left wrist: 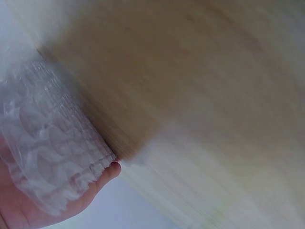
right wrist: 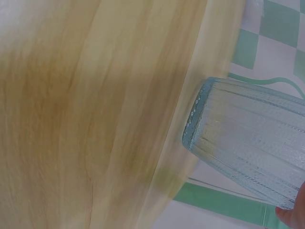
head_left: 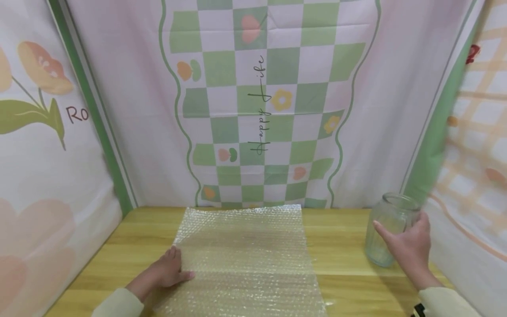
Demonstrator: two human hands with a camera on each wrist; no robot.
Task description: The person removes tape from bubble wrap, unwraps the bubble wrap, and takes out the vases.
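A sheet of clear bubble wrap (head_left: 245,255) lies spread over the middle of the wooden table. My left hand (head_left: 166,266) rests on its left edge, the thumb reaching onto the sheet. In the left wrist view, the edge of the bubble wrap (left wrist: 47,138) lies along the straight fingers and hides part of the hand (left wrist: 102,183). To the right of the sheet, my right hand (head_left: 413,246) grips a ribbed clear glass jar (head_left: 380,237) from its right side, thumb toward the front. The jar is upright with its mouth uncovered; its base (right wrist: 196,112) shows close to the tabletop in the right wrist view.
The wooden table (head_left: 340,246) ends at the back against a hanging cloth (head_left: 253,110) with green and white checks. Printed cloths stand along the left side (head_left: 71,185) and the right side (head_left: 475,193).
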